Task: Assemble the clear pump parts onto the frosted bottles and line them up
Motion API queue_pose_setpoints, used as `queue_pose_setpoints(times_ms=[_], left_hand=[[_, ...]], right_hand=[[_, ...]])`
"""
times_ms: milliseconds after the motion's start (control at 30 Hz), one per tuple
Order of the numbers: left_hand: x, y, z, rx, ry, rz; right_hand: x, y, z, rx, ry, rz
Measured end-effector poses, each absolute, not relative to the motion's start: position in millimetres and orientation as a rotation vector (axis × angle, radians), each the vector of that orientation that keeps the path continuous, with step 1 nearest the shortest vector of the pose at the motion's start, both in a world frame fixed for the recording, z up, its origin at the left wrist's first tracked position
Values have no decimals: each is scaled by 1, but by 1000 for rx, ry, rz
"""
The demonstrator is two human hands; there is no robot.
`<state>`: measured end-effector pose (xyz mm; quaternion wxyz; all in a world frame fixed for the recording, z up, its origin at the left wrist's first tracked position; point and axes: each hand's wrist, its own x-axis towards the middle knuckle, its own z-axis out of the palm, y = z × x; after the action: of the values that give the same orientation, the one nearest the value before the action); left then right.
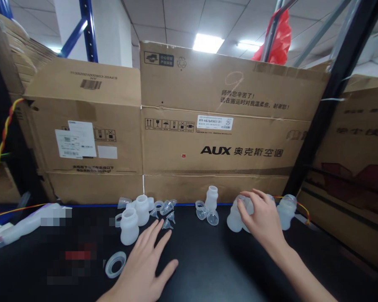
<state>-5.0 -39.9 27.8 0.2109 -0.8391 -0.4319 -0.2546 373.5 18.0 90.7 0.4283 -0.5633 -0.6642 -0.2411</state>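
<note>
Right hand (261,216) right of centre, thumb and fingers curved round the top of a translucent bottle (234,219); grip part-closed, can't tell if it actually has hold. Left hand (146,262) bottom centre, fingers spread, grip wide, nothing held, near small clear funnel-shaped pieces (168,222). Dome-capped bottle (286,214) farther right on the desk (204,268). Handling the bottle well probably means keeping it upright, pinching lightly since the walls look soft, and coming straight up, clear of neighbours.
</note>
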Motion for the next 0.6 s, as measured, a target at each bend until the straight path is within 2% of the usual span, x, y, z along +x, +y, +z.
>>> queue_pose_setpoints(times_ms=[200, 333, 600], left_hand=[[-6, -33, 26, -2523, -1466, -587], [-5, -34, 28, -2550, -1547, -611], [-5, -28, 24, -2550, -1528, -744]], right_hand=[[357, 11, 88, -1176, -1666, -812], [324, 7, 73, -1068, -1881, -710], [268, 41, 31, -1194, -2120, -591]])
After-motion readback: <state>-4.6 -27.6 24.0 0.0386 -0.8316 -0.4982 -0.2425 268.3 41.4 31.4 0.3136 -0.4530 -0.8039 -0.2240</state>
